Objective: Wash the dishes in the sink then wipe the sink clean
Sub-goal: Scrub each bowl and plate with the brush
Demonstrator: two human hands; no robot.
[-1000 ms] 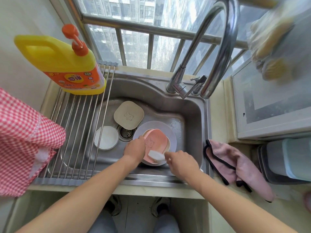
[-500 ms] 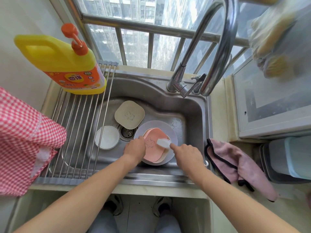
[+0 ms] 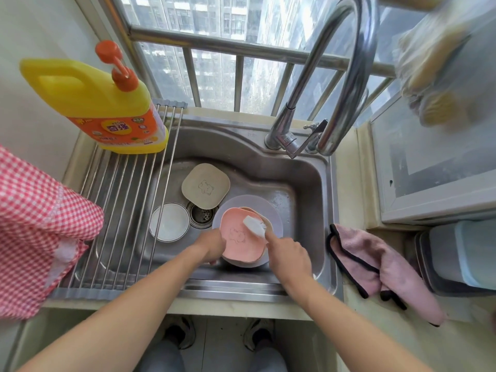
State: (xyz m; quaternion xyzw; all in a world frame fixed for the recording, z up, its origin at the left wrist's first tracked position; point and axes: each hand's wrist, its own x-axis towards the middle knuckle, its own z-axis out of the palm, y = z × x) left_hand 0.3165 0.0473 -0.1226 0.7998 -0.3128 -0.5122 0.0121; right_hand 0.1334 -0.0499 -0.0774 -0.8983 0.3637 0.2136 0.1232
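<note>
A narrow kitchen corner under a barred window, with a steel sink (image 3: pixel 303 183) set into a pale bench (image 3: pixel 346 183); only the head view is given.

In that view the left hand (image 3: pixel 212 247) grips the near-left edge of a pink dish (image 3: pixel 239 242), apparently to hold it tilted and steady against scrubbing. The right hand (image 3: pixel 288 255) grasps a white dish brush (image 3: pixel 253 225), its head pressed on the upper right part of the pink dish. That dish lies on at least one more dish, whose tan rim shows behind it, and both sit on a lilac plate (image 3: pixel 271 210) on the sink floor at the right, likely stacked so the pile is worked through in turn.

The sink also holds a beige square dish (image 3: pixel 206 187) face down behind the drain (image 3: pixel 201 215), and a white bowl (image 3: pixel 169 222) left of the drain, under the roll-up rack (image 3: pixel 126 200) that spans the sink's left side. I see no standing water.

A yellow detergent bottle (image 3: pixel 102 103) stands at the rack's far end, within reach. A pink cloth (image 3: pixel 375 269) lies on the bench just right of the sink, probably kept for the wiping. The tap (image 3: pixel 346 84) arches over the basin; no stream shows.
</note>
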